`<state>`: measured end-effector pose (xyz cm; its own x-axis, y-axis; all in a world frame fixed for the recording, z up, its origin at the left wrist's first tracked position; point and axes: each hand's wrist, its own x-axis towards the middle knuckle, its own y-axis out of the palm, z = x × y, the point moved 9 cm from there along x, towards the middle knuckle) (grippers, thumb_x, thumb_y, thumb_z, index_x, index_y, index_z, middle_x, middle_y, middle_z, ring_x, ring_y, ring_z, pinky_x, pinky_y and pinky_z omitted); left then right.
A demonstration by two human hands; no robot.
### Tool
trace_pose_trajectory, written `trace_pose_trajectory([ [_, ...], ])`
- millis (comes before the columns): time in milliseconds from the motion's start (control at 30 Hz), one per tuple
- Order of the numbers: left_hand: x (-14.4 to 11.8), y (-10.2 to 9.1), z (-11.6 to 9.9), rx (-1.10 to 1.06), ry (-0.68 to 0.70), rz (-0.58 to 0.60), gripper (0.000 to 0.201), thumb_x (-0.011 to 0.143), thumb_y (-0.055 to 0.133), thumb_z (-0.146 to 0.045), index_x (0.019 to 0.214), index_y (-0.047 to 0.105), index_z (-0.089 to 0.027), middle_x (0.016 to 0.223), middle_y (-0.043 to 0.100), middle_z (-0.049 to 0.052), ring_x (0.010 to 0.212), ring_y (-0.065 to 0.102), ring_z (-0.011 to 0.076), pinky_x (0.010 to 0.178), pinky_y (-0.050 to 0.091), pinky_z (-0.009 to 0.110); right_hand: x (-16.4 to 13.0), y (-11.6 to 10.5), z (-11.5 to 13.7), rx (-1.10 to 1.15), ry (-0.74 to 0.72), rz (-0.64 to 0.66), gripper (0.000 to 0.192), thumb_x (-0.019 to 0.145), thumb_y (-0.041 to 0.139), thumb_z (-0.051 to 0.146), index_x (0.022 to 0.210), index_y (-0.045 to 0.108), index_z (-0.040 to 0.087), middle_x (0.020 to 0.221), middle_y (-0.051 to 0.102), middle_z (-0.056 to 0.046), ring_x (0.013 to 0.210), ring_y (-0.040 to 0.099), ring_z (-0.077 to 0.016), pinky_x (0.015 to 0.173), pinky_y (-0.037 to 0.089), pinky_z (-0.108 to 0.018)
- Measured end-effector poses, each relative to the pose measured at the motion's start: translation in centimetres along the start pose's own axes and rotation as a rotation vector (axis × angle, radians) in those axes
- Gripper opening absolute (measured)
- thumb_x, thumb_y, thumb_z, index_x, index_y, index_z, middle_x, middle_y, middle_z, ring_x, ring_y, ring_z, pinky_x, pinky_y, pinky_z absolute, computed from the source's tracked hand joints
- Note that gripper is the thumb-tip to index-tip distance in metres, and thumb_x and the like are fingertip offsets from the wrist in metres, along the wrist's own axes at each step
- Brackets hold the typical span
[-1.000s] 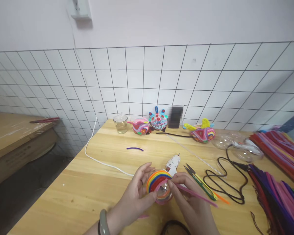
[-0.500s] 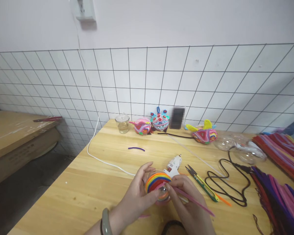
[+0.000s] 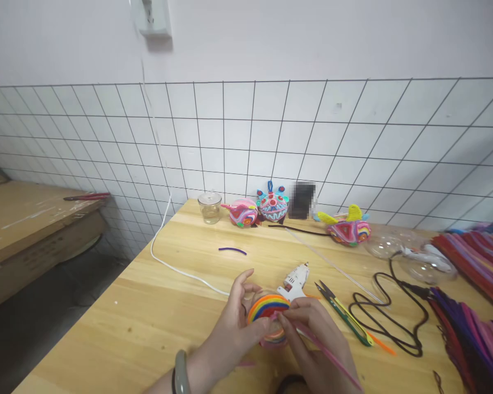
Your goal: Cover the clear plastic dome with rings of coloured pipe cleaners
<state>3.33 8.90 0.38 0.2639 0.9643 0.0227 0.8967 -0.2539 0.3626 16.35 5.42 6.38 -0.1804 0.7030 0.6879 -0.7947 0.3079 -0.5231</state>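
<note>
**Both hands on the rainbow ball**

Your left hand (image 3: 234, 328) cups the clear ball (image 3: 269, 320) from its left side, thumb and fingers closed around it, so that grip is clamped on the ball. The ball sits just above the counter (image 3: 156, 328), wound over its top with bands of coloured pipe cleaner in red, orange, yellow, green and blue. Your right hand (image 3: 316, 339) comes in from the other side; its grip is pinched together on a pink pipe cleaner (image 3: 328, 355) right where the strand meets the ball. From your fingertips the free end of that strand runs down and to the right, past your wrist.

Just beyond your right hand lies a white glue gun (image 3: 294, 278), nozzle pointing away from you. To the right of it rest thread snips (image 3: 345, 317) with a yellow-green handle, and beside those a looped black cable (image 3: 394, 317). Farther right a heap of pipe cleaners (image 3: 472, 328) in purple, pink and red covers the counter's edge.

Ahead of your hands a short purple piece (image 3: 232, 250) lies alone. Along the tiled wall stand a small glass jar (image 3: 210, 207) and three finished colourful figures (image 3: 273, 203). A white cord (image 3: 176, 268) trails off to the left of your left hand.
</note>
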Motion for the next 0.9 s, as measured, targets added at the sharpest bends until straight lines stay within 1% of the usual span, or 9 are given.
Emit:
trace_pose_trajectory([
  [100, -0.1, 0.0, 0.1, 0.022, -0.031, 0.009, 0.094, 0.064, 0.079, -0.048, 0.137, 0.023, -0.026, 0.118, 0.038, 0.009, 0.103, 0.056, 0.0246, 0.093, 0.042, 0.042, 0.2, 0.0, 0.0, 0.012, -0.018, 0.021, 0.005, 0.089, 0.060, 0.022, 0.087, 0.061, 0.026, 0.083, 0.065, -0.003, 0.077, 0.066, -0.0181, 0.064, 0.055, -0.028],
  [200, -0.4, 0.2, 0.2, 0.039, -0.080, 0.043, 0.095, 0.066, 0.079, -0.047, 0.139, 0.023, -0.025, 0.124, 0.038, 0.011, 0.113, 0.052, 0.0274, 0.100, 0.037, 0.045, 0.4, 0.2, 0.4, 0.015, -0.051, 0.074, 0.009, 0.088, 0.060, 0.017, 0.090, 0.061, 0.026, 0.084, 0.064, -0.003, 0.078, 0.066, -0.0178, 0.065, 0.056, -0.028],
  [267, -0.5, 0.4, 0.1, 0.044, -0.092, 0.084, 0.090, 0.067, 0.078, -0.046, 0.138, 0.028, -0.024, 0.123, 0.042, 0.011, 0.116, 0.050, 0.0281, 0.102, 0.035, 0.045, 0.4, 0.5, 0.9, 0.020, -0.092, 0.121, 0.011, 0.089, 0.060, 0.015, 0.092, 0.061, 0.026, 0.084, 0.063, -0.003, 0.077, 0.065, -0.0171, 0.066, 0.056, -0.028],
  [333, -0.6, 0.7, -0.1, 0.047, -0.088, 0.124, 0.083, 0.069, 0.077, -0.046, 0.136, 0.034, -0.022, 0.119, 0.049, 0.010, 0.114, 0.051, 0.0279, 0.101, 0.036, 0.045, 0.3, 0.6, 1.3, 0.029, -0.118, 0.151, 0.012, 0.089, 0.059, 0.015, 0.094, 0.060, 0.025, 0.084, 0.063, -0.003, 0.077, 0.065, -0.0166, 0.066, 0.056, -0.028],
  [433, -0.6, 0.9, -0.2, 0.066, -0.098, 0.146, 0.075, 0.071, 0.076, -0.043, 0.133, 0.040, -0.022, 0.119, 0.056, 0.011, 0.113, 0.054, 0.0282, 0.098, 0.039, 0.044, 0.4, 0.6, 1.3, 0.024, -0.118, 0.151, 0.013, 0.090, 0.058, 0.014, 0.095, 0.058, 0.025, 0.085, 0.063, -0.003, 0.077, 0.065, -0.0164, 0.067, 0.056, -0.028],
  [567, -0.7, 0.8, 0.1, 0.092, -0.124, 0.138, 0.070, 0.073, 0.074, -0.038, 0.133, 0.041, -0.022, 0.123, 0.058, 0.012, 0.113, 0.056, 0.0289, 0.098, 0.040, 0.044, 0.5, 0.4, 1.4, 0.015, -0.149, 0.127, 0.015, 0.088, 0.059, 0.013, 0.095, 0.060, 0.026, 0.084, 0.065, -0.002, 0.074, 0.065, -0.0166, 0.064, 0.056, -0.028],
  [767, -0.7, 0.8, 0.0, 0.130, -0.134, 0.111, 0.072, 0.072, 0.074, -0.037, 0.133, 0.040, -0.019, 0.118, 0.059, 0.012, 0.108, 0.057, 0.0282, 0.094, 0.042, 0.042, 0.6, 0.3, 1.7, 0.041, -0.154, 0.132, 0.017, 0.088, 0.059, 0.013, 0.099, 0.060, 0.026, 0.085, 0.065, -0.002, 0.075, 0.065, -0.0159, 0.064, 0.056, -0.027],
  [900, -0.6, 0.8, -0.1, 0.111, -0.129, 0.099, 0.069, 0.071, 0.075, -0.037, 0.130, 0.043, -0.021, 0.114, 0.059, 0.010, 0.105, 0.057, 0.0262, 0.093, 0.042, 0.040, 0.6, 0.4, 1.7, 0.033, -0.143, 0.125, 0.016, 0.088, 0.060, 0.013, 0.096, 0.061, 0.026, 0.085, 0.066, -0.002, 0.075, 0.065, -0.0156, 0.063, 0.055, -0.026],
])
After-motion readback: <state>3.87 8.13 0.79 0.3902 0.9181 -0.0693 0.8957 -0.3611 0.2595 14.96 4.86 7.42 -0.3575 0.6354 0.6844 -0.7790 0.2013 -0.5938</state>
